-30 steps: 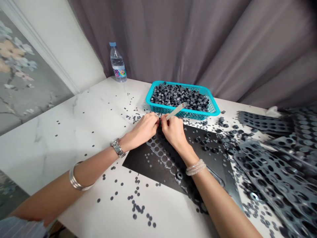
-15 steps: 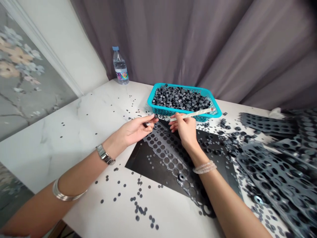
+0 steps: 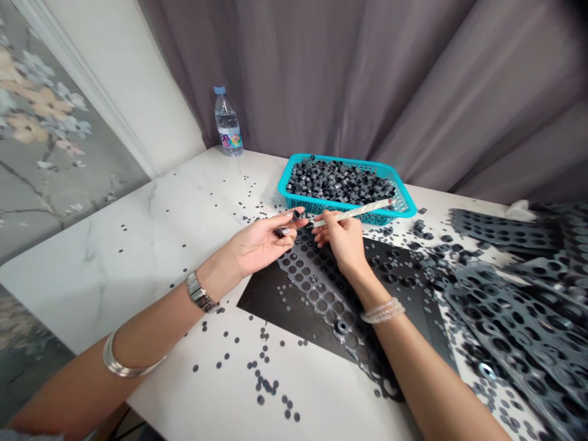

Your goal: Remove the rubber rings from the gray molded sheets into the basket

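black mat (image 3: 271,300) lies mid-frame on the white marble table (image 3: 92,288), under a perforated grey sheet (image 3: 321,294). the left hand (image 3: 261,242), palm up just above the sheet's top end, pinches a small dark ring (image 3: 297,215) between its fingertips. the right hand (image 3: 342,242), just beside it, grips a pale flat stick (image 3: 353,214), whose tip reaches over the teal plastic basket (image 3: 294,184) heaped with dark grey rings (image 3: 342,182). loose dark dots (image 3: 261,367) lie scattered across the table, punched grey sheets (image 3: 514,318) pile up at the right, and a water bottle (image 3: 227,125) stands at the upper left.
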### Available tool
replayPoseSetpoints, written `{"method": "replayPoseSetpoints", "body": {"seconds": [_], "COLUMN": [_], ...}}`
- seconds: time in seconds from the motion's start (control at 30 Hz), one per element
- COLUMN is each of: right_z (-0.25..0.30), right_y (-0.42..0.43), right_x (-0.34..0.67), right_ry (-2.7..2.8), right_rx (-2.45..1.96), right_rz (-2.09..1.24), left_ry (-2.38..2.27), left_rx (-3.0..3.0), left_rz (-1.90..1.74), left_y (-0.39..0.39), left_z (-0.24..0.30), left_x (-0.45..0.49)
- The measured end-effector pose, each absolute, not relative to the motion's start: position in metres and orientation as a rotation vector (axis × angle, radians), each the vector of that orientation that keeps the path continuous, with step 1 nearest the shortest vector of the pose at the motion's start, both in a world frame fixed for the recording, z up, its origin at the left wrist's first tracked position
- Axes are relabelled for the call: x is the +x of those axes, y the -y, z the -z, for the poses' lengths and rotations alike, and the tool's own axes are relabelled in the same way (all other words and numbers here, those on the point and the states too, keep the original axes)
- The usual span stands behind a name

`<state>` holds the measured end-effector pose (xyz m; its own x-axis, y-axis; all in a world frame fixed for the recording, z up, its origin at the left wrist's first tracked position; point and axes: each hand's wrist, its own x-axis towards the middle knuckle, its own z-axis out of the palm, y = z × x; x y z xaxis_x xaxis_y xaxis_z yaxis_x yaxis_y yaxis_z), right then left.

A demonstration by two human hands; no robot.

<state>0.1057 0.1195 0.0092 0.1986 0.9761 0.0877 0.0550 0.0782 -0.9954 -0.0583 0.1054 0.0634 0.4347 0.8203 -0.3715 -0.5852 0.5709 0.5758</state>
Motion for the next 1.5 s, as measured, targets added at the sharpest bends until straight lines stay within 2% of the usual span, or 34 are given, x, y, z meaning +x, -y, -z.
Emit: {"method": "replayPoseSetpoints", "body": {"seconds": [0.23, 0.5, 0.63, 0.8, 0.97, 1.13, 1.23, 1.3, 1.4, 1.5], "right_z": [-0.010, -0.008, -0.005, -0.008, -0.013, -0.015, -0.013, -0.011, -0.009, -0.010], "right_y": [-0.116, -0.115, -0.117, -0.116, -0.114, -0.114, -0.115, -0.115, -0.115, -0.118], "right_x": [0.100, 0.099, 0.098, 0.097, 0.095, 0.092, 0.094, 0.095, 0.098, 0.102], "right_ry": [1.281, 1.525, 1.604, 1.663, 1.744, 1.816, 1.721, 1.611, 1.405, 1.212], "right_rx": [-1.301, -1.342, -1.370, -1.386, -1.405, -1.426, -1.428, -1.399, -1.322, -1.249], "right_rz": [-0.954, -0.812, -0.730, -0.678, -0.570, -0.460, -0.602, -0.752, -0.921, -0.983], "left_ry": [-0.600, -0.786, -1.020, -1.398, -1.456, -1.466, -1.342, -1.111, -0.867, -0.796], "left_rx": [0.279, 0.601, 0.979, 1.892, 2.309, 2.184, 1.652, 1.171, 0.702, 0.547], "left_rz": [-0.947, -0.976, -0.996, -0.830, -0.734, -0.868, -1.230, -1.329, -1.166, -1.046], "left_y": [-0.109, -0.120, -0.122, -0.122, -0.121, -0.117, -0.118, -0.121, -0.125, -0.124], "left_z": [-0.062, -0.051, -0.045, -0.038, -0.029, -0.032, -0.043, -0.050, -0.053, -0.051], "left_x": [-0.063, -0.070, -0.071, -0.068, -0.061, -0.060, -0.068, -0.074, -0.077, -0.073]}}
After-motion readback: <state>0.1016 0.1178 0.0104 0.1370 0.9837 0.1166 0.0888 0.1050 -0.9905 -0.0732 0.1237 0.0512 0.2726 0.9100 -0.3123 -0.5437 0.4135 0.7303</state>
